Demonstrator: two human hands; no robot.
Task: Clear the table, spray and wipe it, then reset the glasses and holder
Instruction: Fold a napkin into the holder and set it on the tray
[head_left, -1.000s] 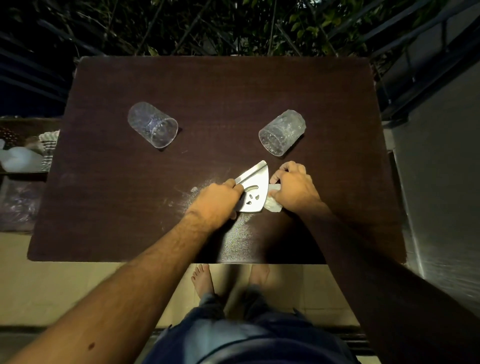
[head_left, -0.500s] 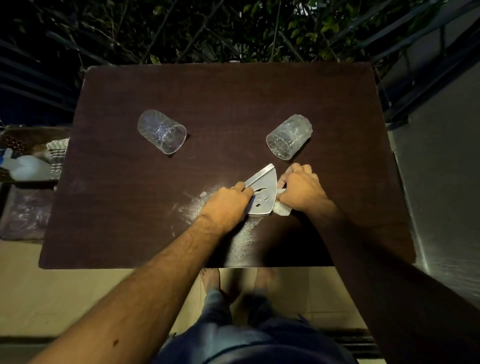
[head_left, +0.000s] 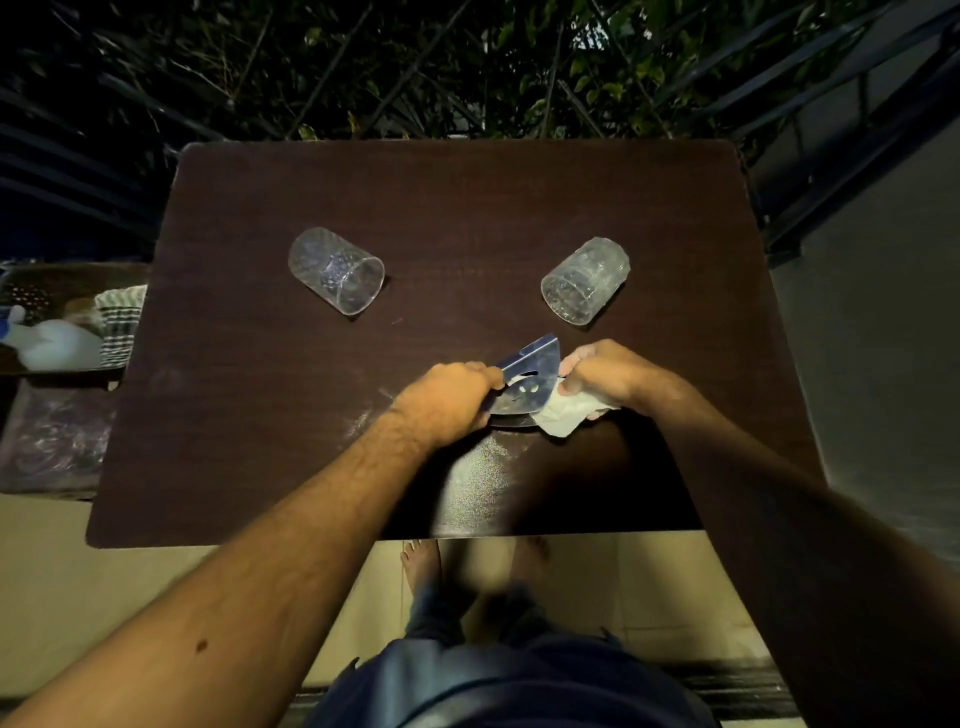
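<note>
Napkin (head_left: 563, 413) now farther out of the holder (head_left: 527, 379), right hand (head_left: 605, 374) fingers pinching it, left hand (head_left: 447, 402) fingers closed on holder.

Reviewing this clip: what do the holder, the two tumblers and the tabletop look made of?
Holder: looks like polished metal, probably stainless steel, from its bright mirror-like sheen and cut-out slots.
Left glass and right glass: clear textured glass by the look, see-through with a patterned wall; plastic cannot be ruled out.
Table: dark brown wood or wood-look laminate, matte, with fine grain lines.

dark brown table (head_left: 311, 441), silver holder (head_left: 530, 384), white napkin (head_left: 563, 415).
</note>
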